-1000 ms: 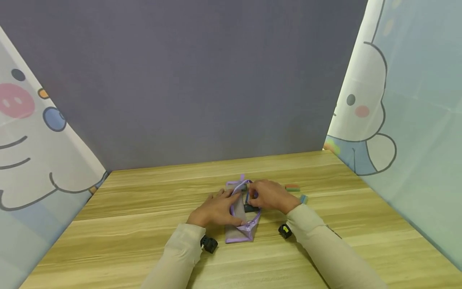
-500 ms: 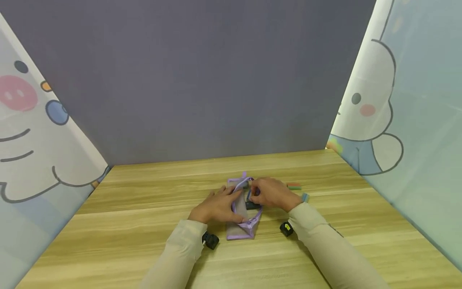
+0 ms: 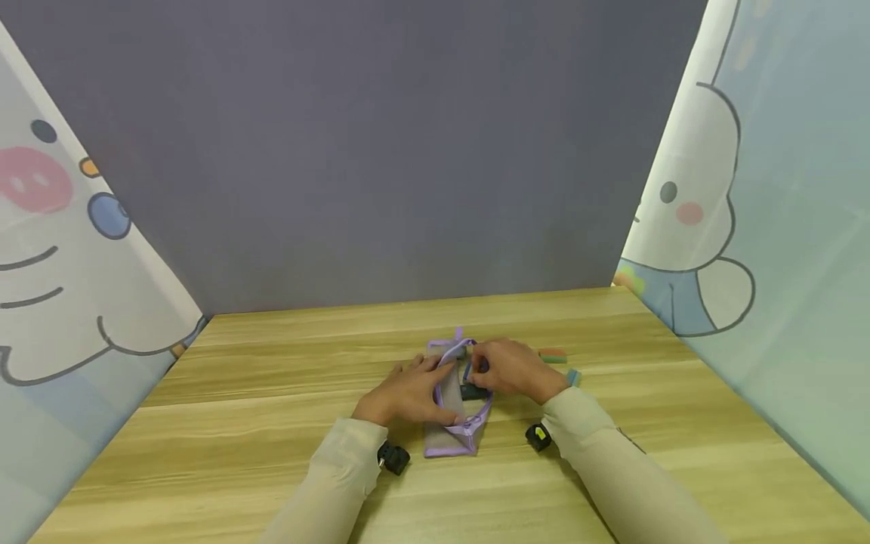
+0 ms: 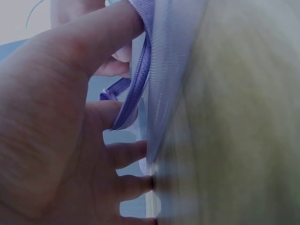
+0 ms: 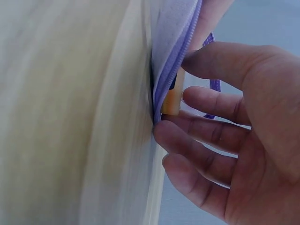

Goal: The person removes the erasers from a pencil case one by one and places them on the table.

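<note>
A grey mesh zip pouch (image 3: 450,442) with purple trim lies on the table, its mouth spread wide. My left hand (image 3: 408,393) rests on its left side; the thumb and index finger reach over the purple zip edge (image 4: 136,89) while the other fingers spread on the table. On the right, my right hand (image 3: 513,369) reaches into the mouth with curled fingers. In the right wrist view, its thumb and fingers (image 5: 211,101) surround a small orange-yellow piece (image 5: 173,101), partly hidden behind the zip edge. A dark object (image 3: 473,392) lies inside the pouch.
Just right of the right hand, an orange-and-green piece (image 3: 553,355) and a small blue piece (image 3: 574,376) lie on the wooden table (image 3: 272,378). A grey panel (image 3: 408,151) stands behind the table, with printed cartoon curtains (image 3: 782,189) at both sides.
The head view has shifted slightly. Both hands keep practically the same position at the pouch, and its mouth stays spread.
</note>
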`<state>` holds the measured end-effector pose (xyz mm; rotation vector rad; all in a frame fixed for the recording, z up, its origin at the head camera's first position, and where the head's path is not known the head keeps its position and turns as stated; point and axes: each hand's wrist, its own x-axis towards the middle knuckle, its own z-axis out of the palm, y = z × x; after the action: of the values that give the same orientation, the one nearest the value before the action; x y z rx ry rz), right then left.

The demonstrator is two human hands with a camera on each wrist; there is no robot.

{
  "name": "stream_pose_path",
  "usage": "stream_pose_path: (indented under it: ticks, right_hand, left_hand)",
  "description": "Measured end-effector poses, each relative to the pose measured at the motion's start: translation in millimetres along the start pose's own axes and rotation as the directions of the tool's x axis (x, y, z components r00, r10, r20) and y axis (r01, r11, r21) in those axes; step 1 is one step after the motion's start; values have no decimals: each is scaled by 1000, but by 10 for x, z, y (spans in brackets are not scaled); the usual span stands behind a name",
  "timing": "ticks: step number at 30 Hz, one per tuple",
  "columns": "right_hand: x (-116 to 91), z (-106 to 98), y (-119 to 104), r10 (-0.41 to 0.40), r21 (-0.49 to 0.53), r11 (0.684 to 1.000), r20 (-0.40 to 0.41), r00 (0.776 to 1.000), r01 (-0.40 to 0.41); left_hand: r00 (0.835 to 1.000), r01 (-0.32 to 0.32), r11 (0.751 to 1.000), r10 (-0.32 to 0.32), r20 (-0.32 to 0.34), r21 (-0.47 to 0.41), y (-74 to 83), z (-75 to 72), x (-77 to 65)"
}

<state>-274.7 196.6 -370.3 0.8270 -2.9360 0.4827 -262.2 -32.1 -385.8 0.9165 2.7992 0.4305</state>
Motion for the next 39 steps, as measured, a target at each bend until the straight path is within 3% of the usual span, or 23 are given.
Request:
stream_pose_path:
  ticks: [39]
  right_hand:
    - [-40,27,40,3,33,999,-7,1000,-3]
  left_hand:
    - [1000,18,1000,-18,5,13,23,33,29]
